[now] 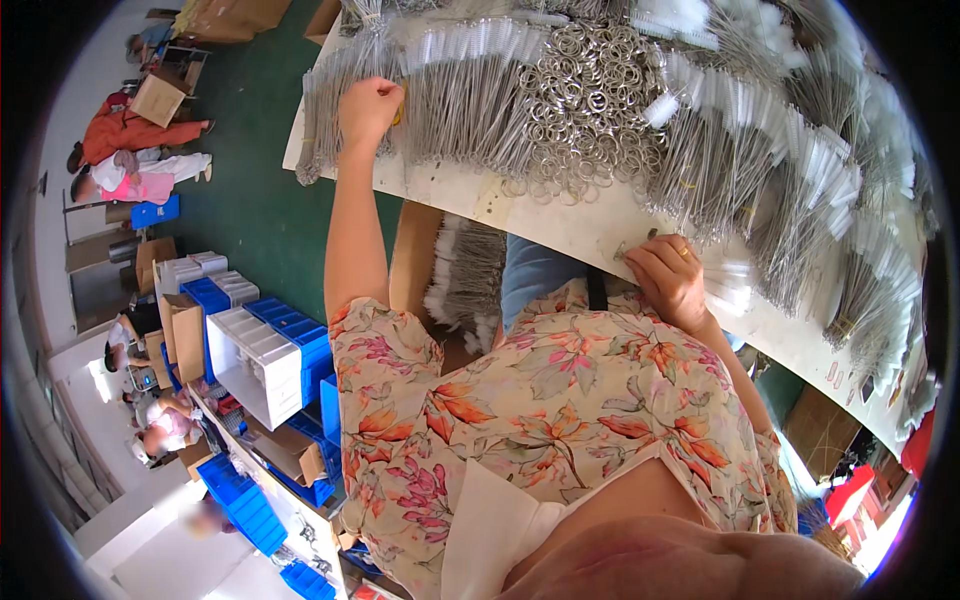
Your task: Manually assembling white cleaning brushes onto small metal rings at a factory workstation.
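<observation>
My left hand (368, 112) reaches to the far left part of the white table, its fingers pinched together. A small yellow thing shows beside its fingertips; what it is I cannot make out. Around that hand lie rows of thin wire brushes (465, 90) with white bristle ends. My right hand (668, 280), with a ring on one finger, rests at the near table edge with fingers curled and thumb pressed in. Whatever sits between those fingers is too small to tell. A heap of metal split rings (590, 100) lies between the brush rows, beyond both hands.
More brush bundles (800, 190) cover the right side of the table (560, 225). Below its edge stands a cardboard box (412, 255) beside further brushes (468, 270). Blue and white crates (262, 365) are stacked at the left. Several people are in the background across the green floor (250, 170).
</observation>
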The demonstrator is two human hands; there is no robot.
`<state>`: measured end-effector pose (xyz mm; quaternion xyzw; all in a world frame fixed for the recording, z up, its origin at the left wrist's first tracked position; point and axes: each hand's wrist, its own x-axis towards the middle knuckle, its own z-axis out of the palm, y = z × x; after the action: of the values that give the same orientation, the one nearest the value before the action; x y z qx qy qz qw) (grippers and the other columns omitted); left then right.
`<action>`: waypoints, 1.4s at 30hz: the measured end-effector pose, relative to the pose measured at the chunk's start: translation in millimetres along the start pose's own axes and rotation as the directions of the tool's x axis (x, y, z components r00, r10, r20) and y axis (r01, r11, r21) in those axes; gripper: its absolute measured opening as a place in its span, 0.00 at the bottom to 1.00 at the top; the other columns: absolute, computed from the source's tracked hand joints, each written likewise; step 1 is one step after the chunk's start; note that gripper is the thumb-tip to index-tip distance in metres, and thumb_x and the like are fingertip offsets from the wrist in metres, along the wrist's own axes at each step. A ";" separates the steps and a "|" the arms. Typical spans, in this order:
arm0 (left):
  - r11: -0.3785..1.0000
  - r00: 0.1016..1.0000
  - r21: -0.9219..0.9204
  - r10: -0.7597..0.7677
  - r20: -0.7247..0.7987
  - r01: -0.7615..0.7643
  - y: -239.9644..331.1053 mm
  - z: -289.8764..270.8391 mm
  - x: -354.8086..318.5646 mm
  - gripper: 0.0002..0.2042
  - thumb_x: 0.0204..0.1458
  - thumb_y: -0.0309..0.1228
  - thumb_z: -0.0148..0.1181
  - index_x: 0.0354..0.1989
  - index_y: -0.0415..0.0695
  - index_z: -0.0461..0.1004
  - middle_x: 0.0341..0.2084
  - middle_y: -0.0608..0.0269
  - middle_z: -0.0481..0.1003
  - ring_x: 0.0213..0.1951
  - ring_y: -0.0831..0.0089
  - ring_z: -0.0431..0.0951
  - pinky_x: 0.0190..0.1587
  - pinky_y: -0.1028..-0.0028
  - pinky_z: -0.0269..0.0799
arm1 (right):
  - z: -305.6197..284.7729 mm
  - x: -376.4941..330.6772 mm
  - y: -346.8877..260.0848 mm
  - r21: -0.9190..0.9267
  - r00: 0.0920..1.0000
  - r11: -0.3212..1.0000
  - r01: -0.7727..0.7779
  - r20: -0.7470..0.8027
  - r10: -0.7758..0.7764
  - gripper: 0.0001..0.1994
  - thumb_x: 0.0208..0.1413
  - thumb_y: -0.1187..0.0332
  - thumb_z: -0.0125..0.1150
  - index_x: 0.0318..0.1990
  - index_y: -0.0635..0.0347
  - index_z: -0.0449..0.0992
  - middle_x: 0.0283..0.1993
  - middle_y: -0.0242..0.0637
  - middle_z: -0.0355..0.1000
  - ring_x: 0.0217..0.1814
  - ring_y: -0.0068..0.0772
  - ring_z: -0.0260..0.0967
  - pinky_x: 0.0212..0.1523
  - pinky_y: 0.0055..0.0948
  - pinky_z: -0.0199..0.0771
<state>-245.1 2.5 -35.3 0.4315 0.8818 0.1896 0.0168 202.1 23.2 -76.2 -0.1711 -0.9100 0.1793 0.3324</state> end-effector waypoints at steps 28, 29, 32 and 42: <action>0.994 0.998 0.090 0.062 0.025 -0.064 18.7 27.4 -45.1 0.10 0.50 0.32 0.50 0.37 0.48 0.76 0.32 0.53 0.75 0.36 0.53 0.75 0.39 0.61 0.70 | 1.6 4.0 -2.2 0.020 0.999 0.999 -0.037 0.026 0.036 0.08 0.38 0.77 0.64 0.29 0.59 0.74 0.28 0.33 0.70 0.32 0.36 0.68 0.34 0.32 0.70; 0.998 0.998 0.035 0.056 0.025 -0.057 16.7 25.4 -44.4 0.09 0.49 0.33 0.52 0.37 0.49 0.76 0.32 0.54 0.76 0.35 0.54 0.75 0.38 0.61 0.70 | 1.3 3.8 -2.5 0.019 0.999 0.999 -0.040 0.025 0.039 0.08 0.38 0.77 0.64 0.29 0.59 0.74 0.28 0.33 0.70 0.32 0.36 0.68 0.34 0.32 0.70; 0.996 0.998 -0.057 0.067 0.011 -0.066 2.2 17.9 -40.3 0.08 0.47 0.34 0.55 0.35 0.50 0.77 0.32 0.57 0.76 0.35 0.58 0.76 0.37 0.63 0.71 | -0.9 4.7 -3.2 0.024 0.999 0.999 -0.042 0.023 0.041 0.08 0.38 0.77 0.64 0.29 0.59 0.74 0.28 0.33 0.69 0.32 0.36 0.68 0.34 0.31 0.70; 0.963 0.969 0.144 0.239 -0.070 -0.227 1.2 16.7 -47.0 0.10 0.42 0.32 0.59 0.35 0.51 0.76 0.27 0.64 0.73 0.33 0.62 0.75 0.35 0.64 0.68 | -8.2 38.2 -26.2 -0.018 0.994 0.994 0.105 0.043 -0.104 0.13 0.34 0.78 0.60 0.33 0.59 0.75 0.32 0.34 0.70 0.37 0.37 0.69 0.38 0.33 0.72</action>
<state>-211.5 -27.6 -56.7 0.5239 0.8356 0.1486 -0.0729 175.1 18.4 -38.0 -0.1228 -0.9264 0.1558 0.3201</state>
